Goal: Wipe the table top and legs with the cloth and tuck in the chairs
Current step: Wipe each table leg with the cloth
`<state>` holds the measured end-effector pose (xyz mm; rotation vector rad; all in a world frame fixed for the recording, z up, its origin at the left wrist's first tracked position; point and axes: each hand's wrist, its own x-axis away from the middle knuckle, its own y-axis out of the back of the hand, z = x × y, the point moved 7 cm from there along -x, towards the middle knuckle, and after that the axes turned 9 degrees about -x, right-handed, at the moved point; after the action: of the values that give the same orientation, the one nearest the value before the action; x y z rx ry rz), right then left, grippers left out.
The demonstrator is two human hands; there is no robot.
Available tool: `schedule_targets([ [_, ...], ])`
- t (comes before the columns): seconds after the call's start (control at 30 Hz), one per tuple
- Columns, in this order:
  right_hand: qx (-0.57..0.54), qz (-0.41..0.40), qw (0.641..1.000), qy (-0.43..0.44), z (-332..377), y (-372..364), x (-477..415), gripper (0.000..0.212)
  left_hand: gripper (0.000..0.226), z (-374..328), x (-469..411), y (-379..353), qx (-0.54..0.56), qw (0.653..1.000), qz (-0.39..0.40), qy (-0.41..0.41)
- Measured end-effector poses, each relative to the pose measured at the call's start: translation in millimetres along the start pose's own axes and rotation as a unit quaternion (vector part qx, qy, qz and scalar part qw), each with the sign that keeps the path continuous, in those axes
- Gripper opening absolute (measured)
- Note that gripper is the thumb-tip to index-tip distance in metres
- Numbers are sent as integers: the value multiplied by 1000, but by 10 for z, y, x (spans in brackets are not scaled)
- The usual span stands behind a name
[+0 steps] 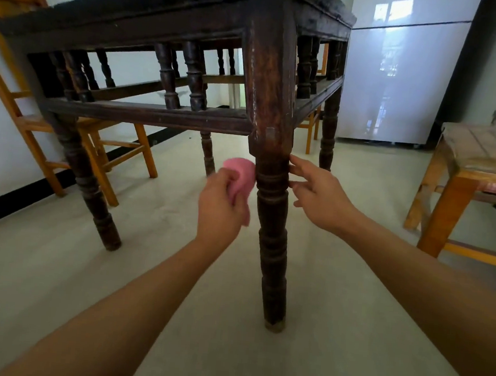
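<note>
1. The left hand [220, 206] reaches forward on an outstretched arm, its fingers curled round the pink cloth [241, 175].
2. The right hand [320, 196] is also extended, with its fingers loose and nearly straight. Its fingertips touch the right side of the near table leg [271, 219].
3. The cloth presses against the left side of that leg, just below its square upper block.
4. An orange chair [23, 122] stands behind the dark table [165, 18] on the left.

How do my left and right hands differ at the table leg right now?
The left hand grips the pink cloth at the table leg; the right hand holds nothing. The left hand's fingers are curled; the right hand's fingers are straight, touching the leg's other side. Both sit at similar height.
</note>
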<state>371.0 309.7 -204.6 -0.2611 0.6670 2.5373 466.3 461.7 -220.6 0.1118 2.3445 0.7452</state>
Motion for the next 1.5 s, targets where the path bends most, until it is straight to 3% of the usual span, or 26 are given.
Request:
schedule_targets([
  [0.03, -8, 4, 1000, -2, 0, -9, 5, 63, 20, -138, 159, -153, 15, 995, 72, -68],
  [0.1, -17, 12, 1000, -10, -14, 0, 12, 65, 19, -228, 662, -535, -29, 947, 268, -174],
  [0.17, -18, 19, 999, -28, -47, 23, 16, 65, 18, -44, 903, -686, -120, 908, 339, -216],
  [0.27, -15, 32, 999, -34, -54, 18, 12, 65, 10, 212, 427, -396, -48, 984, 159, -56],
  [0.33, -11, 28, 999, -34, -49, 19, 8, 64, 10, 295, 131, -128, -5, 997, 15, 69],
  [0.37, -10, 27, 999, -34, -51, 15, 4, 64, 14, 243, 63, -66, -8, 997, -22, 73],
  [0.4, -10, 27, 999, -34, -52, 12, 5, 64, 17, 130, 42, -91, -30, 999, -20, 25],
  [0.47, -16, 33, 999, -33, -53, 3, 12, 65, 21, -120, 262, -342, -56, 985, 98, -130],
  [0.57, -18, 43, 998, -48, -87, 11, 27, 64, 21, 41, 858, -805, -174, 893, 351, -224],
  [0.6, -18, 48, 997, -55, -95, 13, 27, 64, 18, 145, 860, -805, -179, 897, 345, -211],
  [0.63, -18, 54, 997, -60, -96, 4, 24, 63, 14, 212, 731, -733, -154, 927, 292, -179],
  [0.7, -14, 59, 996, -66, -100, -5, 23, 64, 9, 305, 332, -428, -64, 990, 122, -39],
  [0.77, -10, 56, 996, -69, -111, -29, 36, 66, 9, 379, 141, -259, -4, 996, 5, 85],
  [0.8, -11, 56, 996, -67, -116, -51, 50, 68, 9, 325, 143, -290, -3, 996, 13, 84],
  [0.87, -6, 59, 996, -61, -129, -90, 81, 73, 15, 130, 404, -591, -23, 987, 155, -31],
  [0.93, 4, 62, 996, -59, -146, -107, 101, 76, 15, 79, 944, -898, -100, 920, 343, -159],
  [0.97, 9, 63, 996, -58, -151, -107, 104, 77, 14, 167, 1106, -962, -137, 894, 388, -178],
  [1.03, 15, 68, 996, -56, -148, -103, 96, 77, 13, 333, 964, -860, -131, 925, 340, -108],
  [1.1, 15, 68, 996, -51, -142, -111, 88, 77, 13, 486, 578, -607, -106, 976, 191, 10],
  [1.17, 16, 60, 997, -47, -148, -139, 84, 78, 13, 565, 351, -416, -87, 991, 65, 76],
  [1.2, 18, 58, 997, -45, -155, -158, 84, 79, 13, 551, 337, -440, -49, 993, 69, 86],
  [1.27, 19, 56, 997, -42, -176, -193, 89, 83, 13, 358, 594, -703, 1, 978, 207, 5],
  [1.33, 24, 58, 997, -38, -189, -206, 91, 85, 15, 265, 1046, -1015, -104, 911, 379, -127],
  [1.37, 27, 58, 997, -36, -187, -206, 88, 86, 16, 332, 1144, -1057, -151, 891, 403, -143],
  [1.43, 31, 58, 997, -32, -187, -198, 87, 85, 19, 532, 955, -981, -161, 919, 354, -63],
  [1.5, 35, 55, 998, -22, -197, -216, 118, 84, 18, 696, 626, -737, -101, 969, 220, 51],
])
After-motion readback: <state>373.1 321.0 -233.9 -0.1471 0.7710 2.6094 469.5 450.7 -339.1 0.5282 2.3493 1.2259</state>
